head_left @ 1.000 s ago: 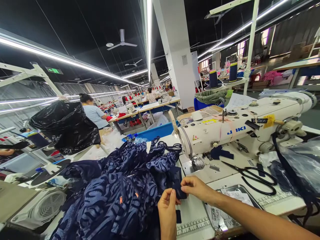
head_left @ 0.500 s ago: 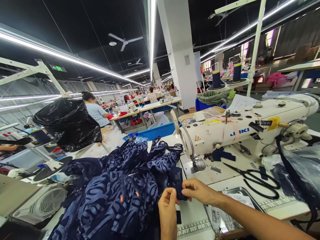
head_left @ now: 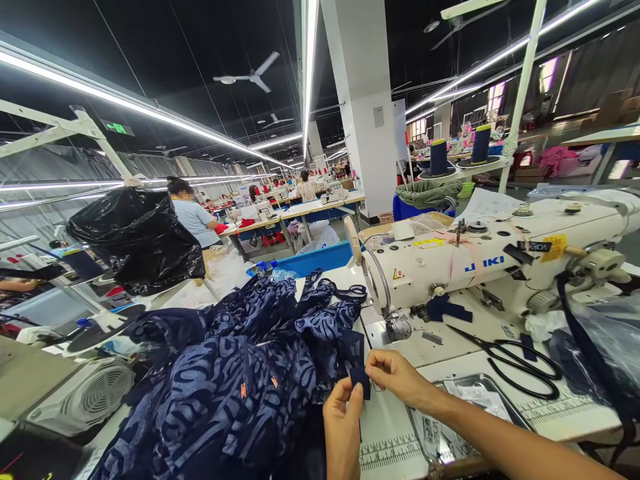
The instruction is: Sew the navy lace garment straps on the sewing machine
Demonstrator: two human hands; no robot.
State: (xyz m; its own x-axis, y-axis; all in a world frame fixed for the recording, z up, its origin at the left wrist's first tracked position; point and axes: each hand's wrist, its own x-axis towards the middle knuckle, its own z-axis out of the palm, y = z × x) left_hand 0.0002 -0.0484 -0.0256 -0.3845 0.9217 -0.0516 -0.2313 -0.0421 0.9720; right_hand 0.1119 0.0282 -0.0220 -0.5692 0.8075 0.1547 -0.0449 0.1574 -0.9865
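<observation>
A small navy fabric piece [head_left: 359, 383] is pinched between both hands just in front of the sewing machine [head_left: 440, 260]. My left hand [head_left: 343, 413] grips its lower left side with thumb and fingers. On its right edge, my right hand [head_left: 393, 375] closes thumb against fingers. A heap of navy patterned garments [head_left: 220, 380] lies directly left of the hands, with small orange tags on it. The machine's needle area and metal plate [head_left: 390, 331] are just beyond the hands.
Black-handled scissors [head_left: 525, 367] lie right of my right hand. A metal tray [head_left: 475, 407] with printed labels sits by the front edge, partly under my right forearm. A black plastic bag [head_left: 137, 240] hangs at left. Thread cones [head_left: 439, 158] stand behind the machine.
The small navy piece has been turned and lifted so its flat face shows between the fingers. My left hand has shifted slightly right. The dark strip below the hands no longer shows there.
</observation>
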